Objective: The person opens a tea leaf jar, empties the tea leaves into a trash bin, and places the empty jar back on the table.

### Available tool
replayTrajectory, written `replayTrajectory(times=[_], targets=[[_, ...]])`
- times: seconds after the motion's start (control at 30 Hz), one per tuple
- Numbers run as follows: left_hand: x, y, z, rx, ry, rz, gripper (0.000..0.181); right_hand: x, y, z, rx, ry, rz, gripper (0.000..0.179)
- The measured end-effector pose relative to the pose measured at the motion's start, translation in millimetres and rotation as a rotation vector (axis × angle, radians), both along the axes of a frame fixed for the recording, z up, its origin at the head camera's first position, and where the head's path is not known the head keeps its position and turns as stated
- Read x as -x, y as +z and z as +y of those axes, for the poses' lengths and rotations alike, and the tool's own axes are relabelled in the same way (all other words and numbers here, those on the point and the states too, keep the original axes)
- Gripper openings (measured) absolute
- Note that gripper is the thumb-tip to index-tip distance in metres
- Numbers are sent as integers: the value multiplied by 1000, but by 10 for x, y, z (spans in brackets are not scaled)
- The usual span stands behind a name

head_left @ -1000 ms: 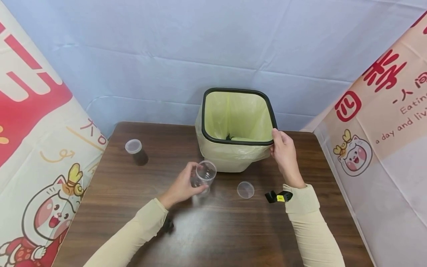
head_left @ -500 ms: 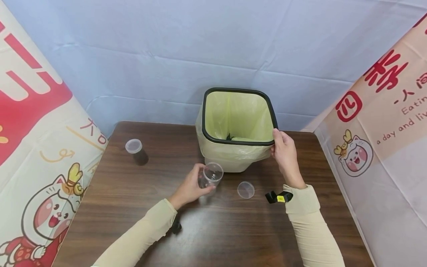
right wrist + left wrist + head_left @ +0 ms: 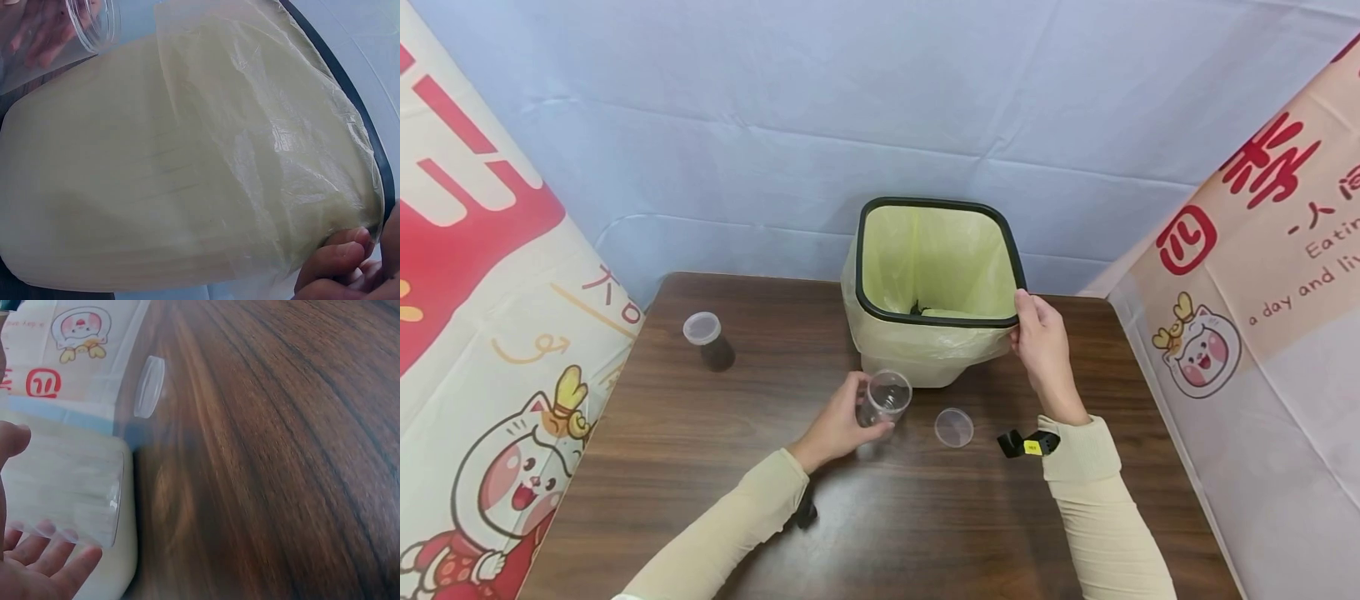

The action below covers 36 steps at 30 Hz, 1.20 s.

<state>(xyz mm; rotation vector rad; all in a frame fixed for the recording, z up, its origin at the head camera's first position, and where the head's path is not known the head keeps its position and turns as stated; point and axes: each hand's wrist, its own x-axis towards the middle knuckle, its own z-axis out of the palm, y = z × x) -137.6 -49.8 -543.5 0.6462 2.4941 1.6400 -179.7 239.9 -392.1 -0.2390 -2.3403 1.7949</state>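
Observation:
My left hand (image 3: pixel 837 423) holds an uncovered clear plastic jar (image 3: pixel 891 393) just in front of the trash can (image 3: pixel 906 362). In the left wrist view the thumb and fingers lie on opposite sides of that jar (image 3: pixel 75 481). Whether its base touches the table I cannot tell. At the can's front right corner, my right hand (image 3: pixel 1045 354) pinches the black rim and the pale yellow bin liner (image 3: pixel 275 137). A round clear lid (image 3: pixel 954 427) lies on the table, right of the held jar.
A lidded jar (image 3: pixel 702 328), dark in its lower part, stands at the table's left. Inside the lined can, near the bottom, a small dark item (image 3: pixel 916 308) shows. Fabric walls (image 3: pixel 760 175) enclose the wooden table (image 3: pixel 910 517) at the back and sides.
My left hand has shifted right with the jar, bringing it nearer the lid. The right hand keeps its grip on the can's rim, and the can stays put.

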Motion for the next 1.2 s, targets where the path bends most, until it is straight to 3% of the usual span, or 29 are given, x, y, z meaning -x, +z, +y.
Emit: replayTrajectory(times=[0.4,1.2], targets=[[8,-39,108,1,-9,-8,70,-5,6,-1,4,-4,-13,44],[26,-222,193,-22,-12,-28,72,-4,7,-4,12,-6,-17,45]])
